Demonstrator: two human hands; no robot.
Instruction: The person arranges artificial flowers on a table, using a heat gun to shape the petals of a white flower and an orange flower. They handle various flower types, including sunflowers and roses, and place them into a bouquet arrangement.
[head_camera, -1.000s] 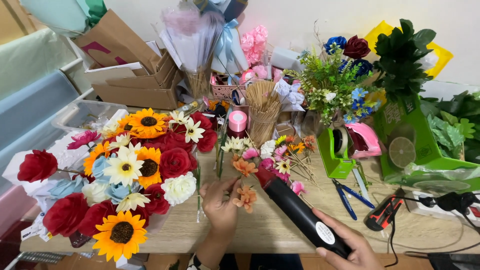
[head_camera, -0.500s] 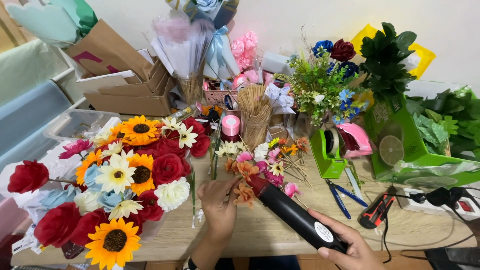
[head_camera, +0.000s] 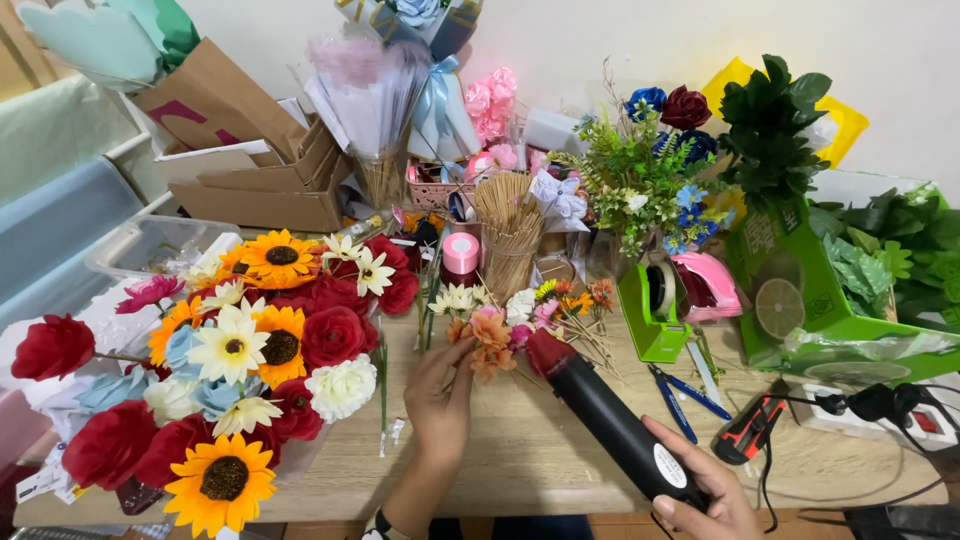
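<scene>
Currently at hand: the left hand (head_camera: 440, 395) pinches a small orange artificial flower (head_camera: 490, 335) by its base, fingers closed on it, over the wooden table (head_camera: 540, 450).
Right hand: the right hand (head_camera: 700, 490) is wrapped tight around the rear of a black heat gun (head_camera: 610, 425), whose red nozzle (head_camera: 545, 350) points at the orange flower and sits just beside it.
Where the flower is: mid-table, at the front edge of a loose scatter of small blooms (head_camera: 560, 300), pink, white and orange.
Done, by the look of it: a big bunch of sunflowers, red roses and white daisies (head_camera: 260, 350) lies finished-looking on the left, partly on white wrapping.
Left, by the look of it: the scattered small blooms lie unassembled, and a tub of bare wooden sticks (head_camera: 510, 235) stands behind them, so stemming seems far from over.
Around: a pink tape roll (head_camera: 460, 253) beside the sticks, a green tape dispenser (head_camera: 655, 310), blue-handled pliers (head_camera: 685, 390), a glue gun (head_camera: 750, 430) on its cord, a green box of leaves (head_camera: 860, 290), cardboard boxes (head_camera: 260, 170) at the back.
In the way: little; loose green stems (head_camera: 382, 375) lie near the left wrist, and the pliers sit close to the heat gun's body.
</scene>
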